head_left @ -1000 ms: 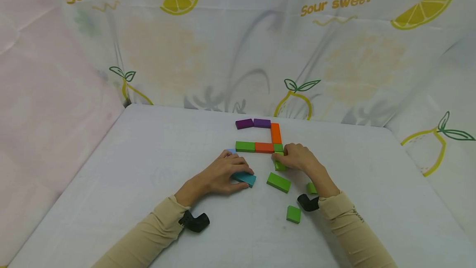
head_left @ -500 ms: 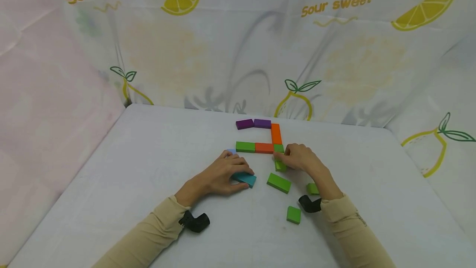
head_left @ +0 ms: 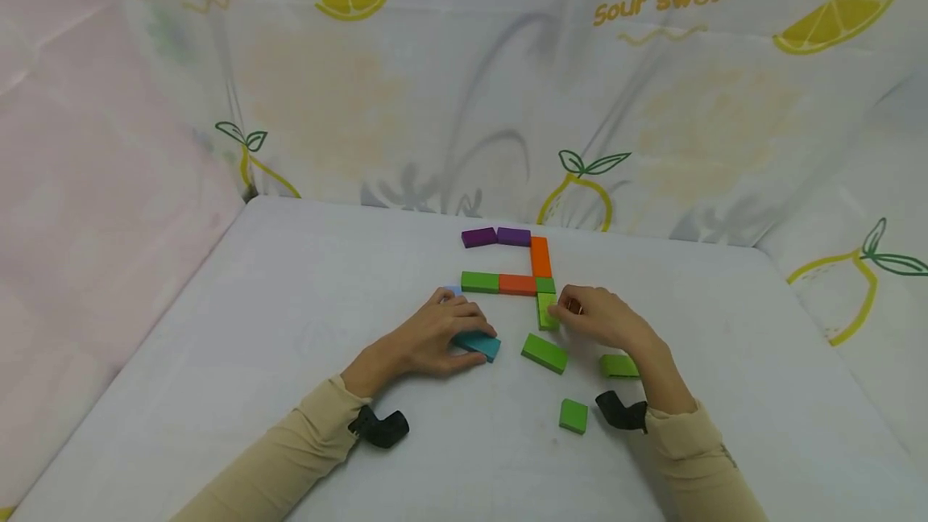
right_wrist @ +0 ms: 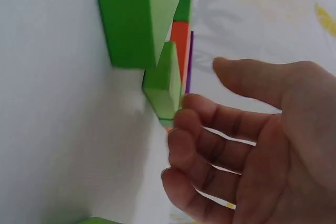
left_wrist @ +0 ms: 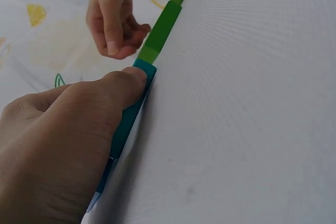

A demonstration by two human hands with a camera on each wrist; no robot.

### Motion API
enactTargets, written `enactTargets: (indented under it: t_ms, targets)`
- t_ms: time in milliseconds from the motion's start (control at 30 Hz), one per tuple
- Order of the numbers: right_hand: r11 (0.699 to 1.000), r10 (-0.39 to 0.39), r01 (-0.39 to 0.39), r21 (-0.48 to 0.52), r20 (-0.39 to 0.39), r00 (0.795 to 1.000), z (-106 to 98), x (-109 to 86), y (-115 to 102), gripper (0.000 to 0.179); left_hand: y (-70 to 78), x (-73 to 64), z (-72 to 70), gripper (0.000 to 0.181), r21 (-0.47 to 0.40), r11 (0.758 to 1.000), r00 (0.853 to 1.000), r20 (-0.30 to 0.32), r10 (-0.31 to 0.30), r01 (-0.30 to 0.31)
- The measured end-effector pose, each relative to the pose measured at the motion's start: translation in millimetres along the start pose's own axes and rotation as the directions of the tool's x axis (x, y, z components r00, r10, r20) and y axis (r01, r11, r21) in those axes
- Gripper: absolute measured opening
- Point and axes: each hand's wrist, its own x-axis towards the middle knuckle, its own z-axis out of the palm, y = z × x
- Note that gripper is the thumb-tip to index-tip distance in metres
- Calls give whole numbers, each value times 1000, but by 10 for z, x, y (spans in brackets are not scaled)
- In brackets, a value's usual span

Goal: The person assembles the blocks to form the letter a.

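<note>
My left hand (head_left: 435, 337) holds a teal block (head_left: 482, 345) flat on the white table, with the thumb along its near side in the left wrist view. My right hand (head_left: 605, 316) is just right of a light green block (head_left: 547, 313), fingertips at its edge. In the right wrist view its thumb stands apart from the loosely bent fingers (right_wrist: 205, 150), and nothing is between them. The light green block continues downward from a small green block (head_left: 545, 285). That piece ends a row with a red-orange block (head_left: 518, 285) and a green block (head_left: 480, 282).
An orange block (head_left: 540, 257) runs up from the row to two purple blocks (head_left: 514, 237). Loose green pieces lie nearer: a long block (head_left: 544, 353), a small square block (head_left: 573, 416) and one (head_left: 619, 366) by the right wrist. A pale blue block (head_left: 453, 290) shows behind the left hand.
My right hand has let go of the light green block and drawn back to the right, uncovering more of it. The left hand stays on the teal block.
</note>
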Motion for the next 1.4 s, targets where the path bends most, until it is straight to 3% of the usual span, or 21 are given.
enactTargets:
  t_ms: [167,267,533,767,1400]
  targets:
    - [988,-157,157,1,50,986,9,-51,-69,12,-8,18,-25,29,-16,1000,1000,7,-11,11]
    - [978,-208,209,-16,57,976,1,-86,-130,10,-16,33,-43,29,-22,1000,1000,4,-15,16]
    - [980,-179,184,-74,71,981,21,-192,-265,18,-26,43,-53,31,-10,1000,1000,-4,-17,17]
    - [982,-133,144,-126,91,987,101,-171,-292,26,-23,36,-26,43,-5,1000,999,-38,-8,8]
    - [953,-217,230,-197,87,972,205,-167,-321,29,-15,11,14,28,5,1000,1000,-5,-21,21]
